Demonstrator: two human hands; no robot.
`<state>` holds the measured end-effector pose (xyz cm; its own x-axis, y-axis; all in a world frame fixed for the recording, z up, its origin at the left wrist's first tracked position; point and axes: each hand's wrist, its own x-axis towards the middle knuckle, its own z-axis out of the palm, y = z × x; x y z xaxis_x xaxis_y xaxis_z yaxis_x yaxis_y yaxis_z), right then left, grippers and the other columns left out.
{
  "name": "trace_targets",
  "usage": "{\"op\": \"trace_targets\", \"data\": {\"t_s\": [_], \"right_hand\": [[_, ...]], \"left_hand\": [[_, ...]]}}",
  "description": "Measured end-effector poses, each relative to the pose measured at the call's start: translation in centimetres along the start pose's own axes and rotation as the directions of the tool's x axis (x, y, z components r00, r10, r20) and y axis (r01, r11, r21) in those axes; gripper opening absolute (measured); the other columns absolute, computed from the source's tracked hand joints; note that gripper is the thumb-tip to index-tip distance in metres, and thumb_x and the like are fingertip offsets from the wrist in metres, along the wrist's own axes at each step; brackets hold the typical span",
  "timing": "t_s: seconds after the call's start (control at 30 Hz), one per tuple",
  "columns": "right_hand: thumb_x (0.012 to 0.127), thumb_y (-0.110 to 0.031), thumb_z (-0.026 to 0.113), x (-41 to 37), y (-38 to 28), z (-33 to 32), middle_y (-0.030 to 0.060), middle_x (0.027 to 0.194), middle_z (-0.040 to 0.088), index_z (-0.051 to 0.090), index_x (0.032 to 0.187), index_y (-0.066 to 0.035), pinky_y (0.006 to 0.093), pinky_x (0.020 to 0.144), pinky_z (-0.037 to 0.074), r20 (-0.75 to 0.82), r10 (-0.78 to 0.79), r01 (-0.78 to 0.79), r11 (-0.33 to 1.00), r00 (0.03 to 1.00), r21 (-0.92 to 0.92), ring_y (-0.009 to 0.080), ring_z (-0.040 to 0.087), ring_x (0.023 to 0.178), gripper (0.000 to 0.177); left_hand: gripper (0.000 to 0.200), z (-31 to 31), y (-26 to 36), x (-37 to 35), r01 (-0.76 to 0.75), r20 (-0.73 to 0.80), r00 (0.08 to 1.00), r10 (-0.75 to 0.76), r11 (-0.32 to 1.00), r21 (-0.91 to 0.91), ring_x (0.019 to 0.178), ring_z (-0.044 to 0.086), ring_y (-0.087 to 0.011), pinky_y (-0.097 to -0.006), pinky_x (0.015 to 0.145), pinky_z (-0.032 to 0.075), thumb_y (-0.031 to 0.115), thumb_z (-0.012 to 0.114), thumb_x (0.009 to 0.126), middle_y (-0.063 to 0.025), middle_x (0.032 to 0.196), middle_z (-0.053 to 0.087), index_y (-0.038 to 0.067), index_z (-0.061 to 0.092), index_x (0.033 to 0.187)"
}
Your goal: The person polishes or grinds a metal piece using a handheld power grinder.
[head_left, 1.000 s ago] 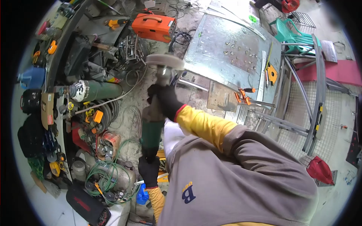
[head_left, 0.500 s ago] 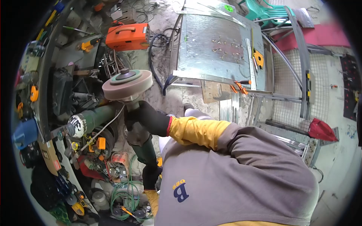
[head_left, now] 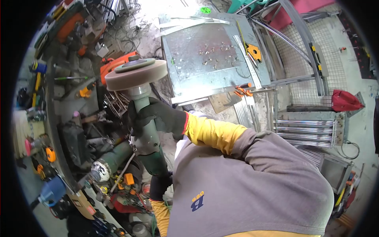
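Note:
A large hand-held grinder [head_left: 147, 144] with a dark green body points up and away from me. On its front end sits a thick, pale brown abrasive wheel [head_left: 136, 77] with a nut on top. My right hand [head_left: 160, 114], in a black glove, is closed around the grey neck just behind the wheel. Lower down, my left hand [head_left: 160, 187], also black-gloved, is at the rear end of the grinder; its fingers are mostly hidden. The wheel is in the air and touches nothing that I can see.
A metal-topped table [head_left: 185, 81] with strips and small metal bits stands ahead. An orange machine [head_left: 114, 67] is partly hidden behind the wheel. To the left are a green gas cylinder [head_left: 118, 158] and cluttered tools. Metal tubes [head_left: 308, 132] and a red bag [head_left: 345, 100] are at right.
My view has turned and shifted, so the surroundings have moved in the picture. The grinder sits slightly farther right and its wheel higher in view. Both hands keep their places on it.

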<state>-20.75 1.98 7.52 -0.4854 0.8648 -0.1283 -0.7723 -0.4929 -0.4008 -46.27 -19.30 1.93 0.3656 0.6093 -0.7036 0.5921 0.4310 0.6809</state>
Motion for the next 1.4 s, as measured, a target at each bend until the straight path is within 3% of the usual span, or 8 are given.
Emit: {"op": "trace_targets", "data": {"t_s": [0.13,0.23,0.33,0.4,0.53,0.73,0.83,1.4], "right_hand": [[0.094,-0.006,0.066,2.7,-4.6,-0.1,0.0131,0.104,0.072,0.062,0.123,-0.002,0.0392,0.084,0.060,0.011,-0.161,0.161,0.986,0.987,-0.036,0.0234,0.072,0.093,0.029],[0.096,-0.020,0.073,4.4,-8.8,-0.2,0.0053,0.096,0.072,0.066,0.113,-0.009,0.0334,0.076,0.056,-0.314,-0.396,0.279,0.891,0.863,-0.357,0.0147,0.068,0.084,0.022],[0.095,-0.021,0.075,5.5,-13.5,-3.3,0.0048,0.092,0.071,0.067,0.110,-0.007,0.0334,0.076,0.056,-0.317,-0.570,0.410,0.795,0.758,-0.448,0.0152,0.068,0.084,0.022],[0.092,-0.018,0.074,6.4,-16.0,-6.8,0.0058,0.085,0.070,0.068,0.101,-0.005,0.0349,0.070,0.056,-0.545,-0.433,0.304,0.899,0.718,-0.315,0.0178,0.068,0.073,0.017],[0.093,-0.020,0.069,7.5,-20.5,-16.2,0.0049,0.075,0.064,0.063,0.096,-0.010,0.0392,0.061,0.056,-0.589,-0.507,0.574,0.814,0.629,-0.088,0.0212,0.065,0.064,0.012],[0.087,-0.024,0.064,4.8,-29.6,-20.5,0.0116,0.075,0.068,0.068,0.081,-0.004,0.0388,0.078,0.056,-0.472,-0.718,0.586,0.694,0.512,-0.419,0.0256,0.069,0.074,0.021],[0.085,-0.011,0.069,4.8,-32.2,-23.8,0.0050,0.082,0.060,0.059,0.099,-0.009,0.0513,0.089,0.059,-0.493,-0.707,0.701,0.671,0.507,-0.240,0.0239,0.065,0.077,0.017],[0.088,-0.011,0.067,5.3,-33.0,-29.4,0.0069,0.085,0.063,0.062,0.098,-0.007,0.0415,0.091,0.056,-0.617,-0.630,0.733,0.669,0.472,-0.123,0.0236,0.067,0.086,0.012]], "left_hand": [[0.021,-1.6,1.6,3.4,-0.283,-0.178,0.919,0.352,0.902,0.325,0.069,0.075,-0.0286,-0.0403,0.063,0.056,0.025,0.076,0.087,-0.0136,0.077,0.075,0.015,0.081,0.105],[0.023,-3.3,5.9,6.3,-0.021,-0.400,0.873,0.278,0.842,0.539,0.075,0.072,-0.0399,-0.0499,0.067,0.056,0.036,0.074,0.084,-0.0143,0.076,0.073,0.015,0.078,0.092],[0.032,-6.2,11.0,9.9,0.217,-0.544,0.787,0.292,0.694,0.686,0.079,0.073,-0.0403,-0.0493,0.070,0.057,0.039,0.077,0.081,-0.0163,0.080,0.074,0.010,0.076,0.095],[0.032,-7.9,13.9,13.1,0.229,-0.548,0.795,0.259,0.709,0.667,0.079,0.073,-0.0405,-0.0498,0.069,0.057,0.040,0.076,0.080,-0.0166,0.079,0.074,0.011,0.075,0.094],[0.034,-9.6,17.7,21.5,-0.014,-0.418,0.731,0.539,0.625,0.781,0.077,0.073,-0.0354,-0.0472,0.068,0.057,0.041,0.074,0.076,-0.0141,0.084,0.074,0.014,0.077,0.097],[0.029,-10.1,28.1,31.0,-0.110,-0.277,0.858,0.433,0.682,0.723,0.086,0.074,-0.0383,-0.0501,0.074,0.057,0.035,0.069,0.084,-0.0148,0.090,0.075,0.019,0.076,0.107],[0.030,-10.0,29.1,35.9,-0.178,-0.240,0.835,0.495,0.657,0.733,0.088,0.073,-0.0382,-0.0502,0.075,0.057,0.035,0.068,0.085,-0.0144,0.092,0.075,0.020,0.075,0.110],[0.036,-10.9,32.2,41.3,-0.101,-0.015,0.985,0.173,0.643,0.759,0.091,0.072,-0.0421,-0.0529,0.081,0.056,0.043,0.069,0.082,-0.0191,0.093,0.075,0.013,0.075,0.101]]}}
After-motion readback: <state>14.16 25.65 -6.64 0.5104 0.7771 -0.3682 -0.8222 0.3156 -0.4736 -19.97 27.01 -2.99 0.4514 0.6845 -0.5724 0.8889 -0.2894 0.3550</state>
